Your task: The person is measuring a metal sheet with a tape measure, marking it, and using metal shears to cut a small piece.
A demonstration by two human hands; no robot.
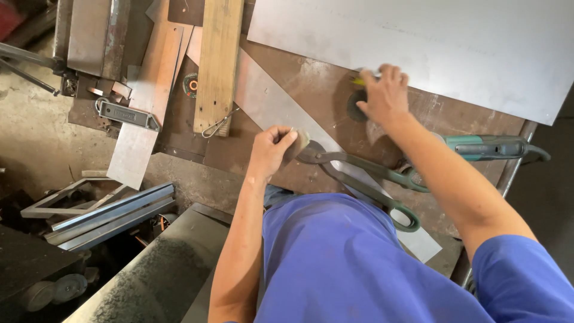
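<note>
Tin snips (365,179) beside left hand (272,149) (fist curled round pale lump (299,142)), right hand (385,96) pinching yellow pencil (359,81)

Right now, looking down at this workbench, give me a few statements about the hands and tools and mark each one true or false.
1. The right hand rests at the edge of the large metal sheet. True.
2. The tin snips have red handles. False: the handles are green.
3. The left hand is near the snips' blades. True.
4. The wooden plank lies on the floor. False: it lies on the bench, above the left hand.
5. The power tool is in the right hand. False: it lies beside the forearm.
</note>
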